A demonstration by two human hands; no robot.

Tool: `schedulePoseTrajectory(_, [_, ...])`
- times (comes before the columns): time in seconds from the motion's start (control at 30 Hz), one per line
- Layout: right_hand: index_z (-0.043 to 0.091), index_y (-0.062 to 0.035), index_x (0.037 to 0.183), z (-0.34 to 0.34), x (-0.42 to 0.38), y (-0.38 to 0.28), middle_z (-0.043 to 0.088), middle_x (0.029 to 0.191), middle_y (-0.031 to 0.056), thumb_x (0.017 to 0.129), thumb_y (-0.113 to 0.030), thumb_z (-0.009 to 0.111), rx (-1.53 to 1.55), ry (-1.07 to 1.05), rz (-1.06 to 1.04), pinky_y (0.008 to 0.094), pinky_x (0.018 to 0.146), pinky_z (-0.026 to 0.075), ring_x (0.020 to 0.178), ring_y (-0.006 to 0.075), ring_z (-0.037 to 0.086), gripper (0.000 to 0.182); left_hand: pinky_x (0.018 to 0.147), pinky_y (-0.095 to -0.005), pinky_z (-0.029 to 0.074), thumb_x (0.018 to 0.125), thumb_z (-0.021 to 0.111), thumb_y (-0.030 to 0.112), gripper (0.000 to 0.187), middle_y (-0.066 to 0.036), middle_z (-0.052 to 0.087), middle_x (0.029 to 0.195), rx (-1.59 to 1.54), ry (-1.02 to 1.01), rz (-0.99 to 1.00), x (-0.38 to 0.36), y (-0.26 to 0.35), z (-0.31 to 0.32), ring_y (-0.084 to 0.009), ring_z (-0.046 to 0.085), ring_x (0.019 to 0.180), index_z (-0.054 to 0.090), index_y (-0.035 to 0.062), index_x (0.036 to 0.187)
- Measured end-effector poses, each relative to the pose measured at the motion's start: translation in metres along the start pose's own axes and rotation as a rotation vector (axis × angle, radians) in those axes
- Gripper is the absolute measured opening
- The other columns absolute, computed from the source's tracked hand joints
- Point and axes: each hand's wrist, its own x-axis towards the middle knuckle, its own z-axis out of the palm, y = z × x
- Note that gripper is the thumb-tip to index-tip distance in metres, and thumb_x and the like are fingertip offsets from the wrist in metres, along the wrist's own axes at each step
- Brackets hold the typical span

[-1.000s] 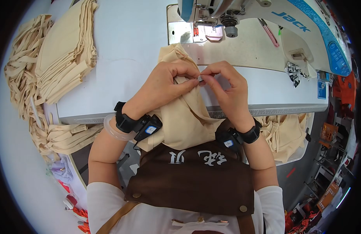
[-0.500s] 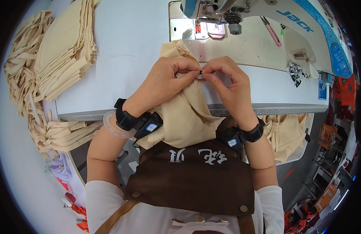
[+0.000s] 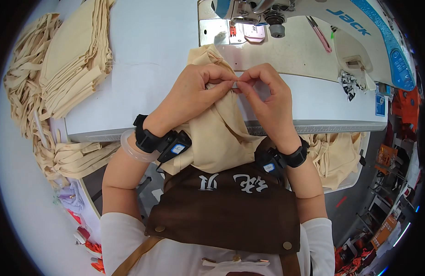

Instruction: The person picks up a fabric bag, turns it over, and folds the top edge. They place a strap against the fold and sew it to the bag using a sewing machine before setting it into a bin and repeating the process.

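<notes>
Beige cloth hangs from the table edge over the brown apron and runs up between my hands. My left hand pinches the cloth near its upper part, thumb against forefinger. Close against it, my right hand pinches a tiny light piece at the fingertips. Whether that piece is a tag or part of the cloth is too small to tell. Both hands are just in front of the sewing machine's needle area.
Stacked beige cloth and tangled beige straps lie at the left. The sewing machine spans the upper right, with pink-handled tweezers on its bed. More beige cloth fills a bin below the table's right side.
My right thumb and fingertips have closed in on my left fingertips. A dark speck between them no longer shows, and the light piece sits between the two pinches.
</notes>
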Motion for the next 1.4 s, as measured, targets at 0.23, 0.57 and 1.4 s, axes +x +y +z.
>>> schedulePoseTrajectory(0.23, [0.062, -0.0002, 0.093, 0.0037, -0.0027, 0.0003, 0.063, 0.087, 0.0087, 0.082, 0.004, 0.070, 0.008, 0.029, 0.032, 0.0292, 0.068, 0.050, 0.074, 0.0177, 0.062, 0.014, 0.069, -0.0175, 0.044, 0.095, 0.062, 0.009, 0.019, 0.000, 0.070, 0.091, -0.017, 0.007, -0.025, 0.0003, -0.0021, 0.0008, -0.0009, 0.055, 0.080, 0.070, -0.0035, 0.108])
schedulePoseTrajectory(0.57, [0.064, -0.0004, 0.100, 0.0071, -0.0038, -0.0013, 0.065, 0.084, 0.0076, 0.084, 0.002, 0.070, 0.026, 0.082, 0.079, 0.0273, 0.068, 0.049, 0.073, 0.0153, 0.060, 0.017, 0.069, -0.0157, 0.041, 0.095, 0.063, 0.008, 0.018, 0.001, 0.070, 0.087, -0.078, -0.026, -0.062, -0.0008, 0.0011, -0.0013, 0.0002, 0.056, 0.079, 0.060, -0.0017, 0.110])
schedulePoseTrajectory(1.4, [0.064, 0.0017, 0.102, 0.0041, 0.0005, 0.0017, 0.067, 0.087, 0.0061, 0.086, -0.002, 0.070, 0.232, 0.049, 0.245, 0.0249, 0.072, 0.050, 0.078, 0.0114, 0.061, 0.018, 0.083, -0.0183, 0.047, 0.095, 0.063, 0.004, 0.018, -0.004, 0.071, 0.096, -0.118, -0.019, -0.067, 0.0013, -0.0029, 0.0000, -0.0049, 0.064, 0.095, 0.055, -0.0010, 0.110])
